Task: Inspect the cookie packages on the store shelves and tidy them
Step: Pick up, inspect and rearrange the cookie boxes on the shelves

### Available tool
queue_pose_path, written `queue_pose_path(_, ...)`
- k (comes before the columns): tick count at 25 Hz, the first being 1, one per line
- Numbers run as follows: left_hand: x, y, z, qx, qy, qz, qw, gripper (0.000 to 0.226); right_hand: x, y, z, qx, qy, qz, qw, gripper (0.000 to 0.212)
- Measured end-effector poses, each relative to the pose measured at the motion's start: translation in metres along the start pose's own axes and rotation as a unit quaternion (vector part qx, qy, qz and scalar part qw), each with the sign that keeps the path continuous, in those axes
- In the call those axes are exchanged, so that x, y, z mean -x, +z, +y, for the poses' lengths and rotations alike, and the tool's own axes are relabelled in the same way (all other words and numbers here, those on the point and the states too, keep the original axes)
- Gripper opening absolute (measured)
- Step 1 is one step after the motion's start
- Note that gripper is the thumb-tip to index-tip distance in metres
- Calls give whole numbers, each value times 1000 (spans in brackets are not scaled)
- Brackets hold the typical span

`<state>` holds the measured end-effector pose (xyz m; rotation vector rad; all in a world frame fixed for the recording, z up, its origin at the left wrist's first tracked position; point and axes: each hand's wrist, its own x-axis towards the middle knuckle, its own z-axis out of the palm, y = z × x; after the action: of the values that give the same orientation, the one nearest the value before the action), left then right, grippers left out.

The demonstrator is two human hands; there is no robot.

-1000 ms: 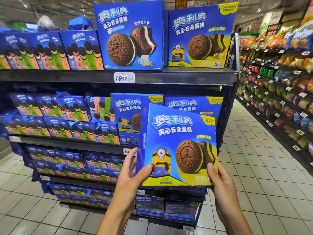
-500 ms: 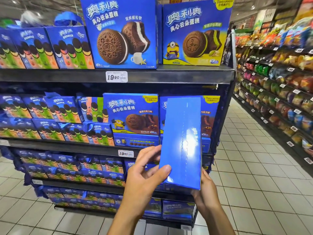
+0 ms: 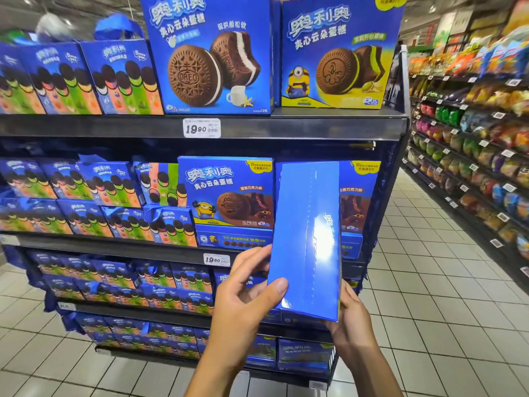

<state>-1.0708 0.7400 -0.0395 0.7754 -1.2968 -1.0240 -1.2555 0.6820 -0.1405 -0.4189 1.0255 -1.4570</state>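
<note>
A blue cookie box (image 3: 307, 242) is held upright, narrow side toward the camera, in front of the middle shelf (image 3: 114, 247), gripped at its lower end between the left hand (image 3: 243, 296) and the right hand (image 3: 350, 316), thumb and fingers curled round it.

Held box (image 3: 307, 239): glossy smooth blue card, glare patch. Shelf edge (image 3: 286, 127): matt dark metal.

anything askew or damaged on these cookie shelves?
Yes: on the middle shelf, the assorted-flavour box beside the Minion boxes leans, and the small boxes below it sit crooked. The held box shows no visible damage.
</note>
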Motion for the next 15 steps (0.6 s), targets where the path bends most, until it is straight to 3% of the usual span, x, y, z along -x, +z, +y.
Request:
queue_pose_path(4,0,-8,-8,29,-28,29,999,55,2,-1,-11,-6,-35,5,999,35)
queue_pose_path(11,-6,-24,-21,7,-79,70,994,40,21,2,-33,19,-149,32,988,31)
queue_pose_path(15,-10,-29,-29,-1,-102,45,994,71,30,6,-47,21,-216,31,976,34)
